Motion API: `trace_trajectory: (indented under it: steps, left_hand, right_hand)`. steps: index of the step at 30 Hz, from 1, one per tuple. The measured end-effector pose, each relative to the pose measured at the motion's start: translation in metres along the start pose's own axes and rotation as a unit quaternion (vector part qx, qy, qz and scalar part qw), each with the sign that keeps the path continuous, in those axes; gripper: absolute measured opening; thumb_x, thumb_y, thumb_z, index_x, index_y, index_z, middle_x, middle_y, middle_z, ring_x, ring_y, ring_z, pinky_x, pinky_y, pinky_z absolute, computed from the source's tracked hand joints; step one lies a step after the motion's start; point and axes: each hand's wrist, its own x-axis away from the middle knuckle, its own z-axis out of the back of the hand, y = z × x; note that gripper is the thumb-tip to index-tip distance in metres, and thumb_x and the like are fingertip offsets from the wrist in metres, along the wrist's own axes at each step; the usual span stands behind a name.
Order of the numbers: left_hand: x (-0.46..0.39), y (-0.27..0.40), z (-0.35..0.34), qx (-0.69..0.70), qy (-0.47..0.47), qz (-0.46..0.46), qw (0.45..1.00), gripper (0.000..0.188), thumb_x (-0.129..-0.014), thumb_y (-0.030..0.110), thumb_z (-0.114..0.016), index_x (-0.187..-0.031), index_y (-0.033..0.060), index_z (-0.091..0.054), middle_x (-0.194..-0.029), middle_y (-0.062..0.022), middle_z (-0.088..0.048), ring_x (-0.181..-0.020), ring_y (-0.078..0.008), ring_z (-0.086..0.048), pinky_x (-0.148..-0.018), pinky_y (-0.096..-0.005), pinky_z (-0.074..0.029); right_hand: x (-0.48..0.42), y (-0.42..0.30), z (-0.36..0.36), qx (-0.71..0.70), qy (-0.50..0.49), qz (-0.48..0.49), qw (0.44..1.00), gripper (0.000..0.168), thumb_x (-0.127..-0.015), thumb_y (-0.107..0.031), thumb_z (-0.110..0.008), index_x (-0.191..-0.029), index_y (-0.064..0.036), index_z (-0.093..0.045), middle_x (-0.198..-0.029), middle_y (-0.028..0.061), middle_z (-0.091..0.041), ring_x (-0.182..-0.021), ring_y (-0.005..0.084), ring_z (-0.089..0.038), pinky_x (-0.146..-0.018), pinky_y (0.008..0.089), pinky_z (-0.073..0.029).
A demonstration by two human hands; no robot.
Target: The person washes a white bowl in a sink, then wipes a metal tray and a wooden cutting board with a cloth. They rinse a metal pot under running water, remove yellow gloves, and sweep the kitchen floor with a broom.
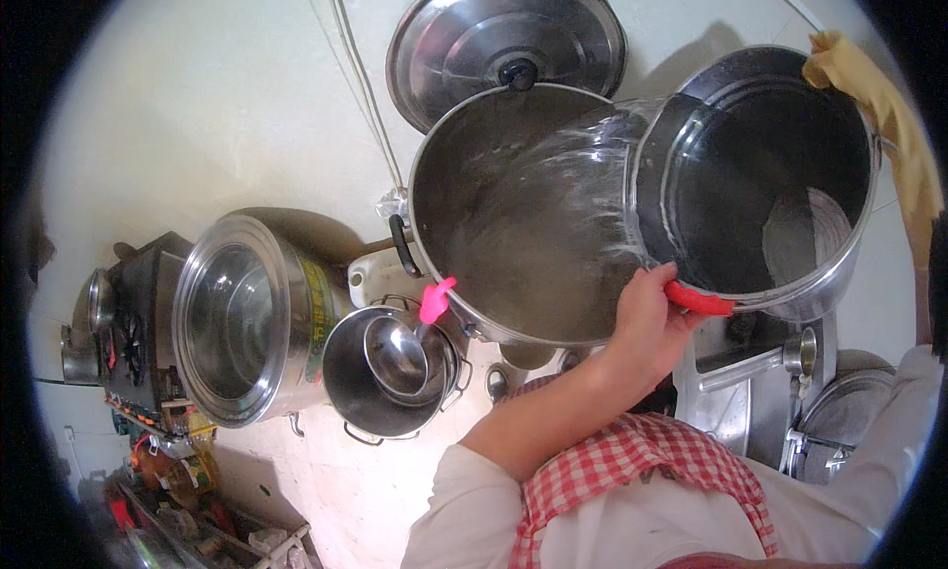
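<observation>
My left hand (648, 317) grips the red-covered handle (700, 300) of a tilted stainless steel pot (740, 161). Liquid (592, 169) pours over its lip into a wide stock pot (474, 198) below, which holds cloudy liquid. On the far side of the tilted pot, a tan cloth or glove (852, 69) covers my right hand where it holds the rim or handle; the fingers are hidden. A pink clip-like piece (435, 300) sits on the stock pot's rim, near its black handle (404, 247). Behind leans a steel lid (474, 43) with a black knob.
To the left stand a smaller pot (348, 369) with a steel ladle (396, 354) in it and a large steel vessel (229, 324) with a glass lid. A white plastic jug (370, 276), a gas stove (137, 332) and a steel sink unit (733, 413) are also nearby.
</observation>
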Motion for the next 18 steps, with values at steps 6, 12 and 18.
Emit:
trace_trajectory:
  steps: [6,12,18]
  left_hand:
    - [-0.004,0.007,0.007,-0.032,-0.016,0.055,0.998,0.025,-0.095,0.011,-0.036,-0.112,-0.0056,-0.045,-0.109,-0.0187,-0.057,-0.098,-0.0307,-0.059,-0.088,-0.0479,-0.05]
    - [-0.001,0.013,0.02,-0.091,0.003,0.097,0.991,0.025,-0.094,0.009,-0.037,-0.11,-0.0073,-0.045,-0.108,-0.0201,-0.057,-0.098,-0.0319,-0.06,-0.086,-0.0456,-0.052]
    - [-0.029,0.014,0.064,-0.064,-0.016,0.088,0.994,0.024,-0.093,0.008,-0.037,-0.107,-0.0069,-0.048,-0.104,-0.0191,-0.059,-0.092,-0.0297,-0.062,-0.08,-0.0439,-0.054]
  right_hand:
    - [-0.024,-0.025,-0.003,0.019,0.001,0.023,1.0,0.027,-0.084,-0.028,-0.055,-0.078,-0.002,-0.054,-0.065,0.0017,-0.051,-0.055,0.0115,-0.047,-0.053,0.0237,-0.04]
    - [-0.041,-0.038,-0.037,0.001,-0.012,0.048,0.999,0.03,-0.085,-0.031,-0.055,-0.08,-0.002,-0.055,-0.065,0.002,-0.052,-0.054,0.0115,-0.048,-0.052,0.0236,-0.04]
    - [0.013,-0.015,-0.059,-0.036,-0.03,0.026,0.999,0.033,-0.085,-0.035,-0.055,-0.082,-0.002,-0.055,-0.064,0.0024,-0.053,-0.053,0.0115,-0.049,-0.051,0.0235,-0.04]
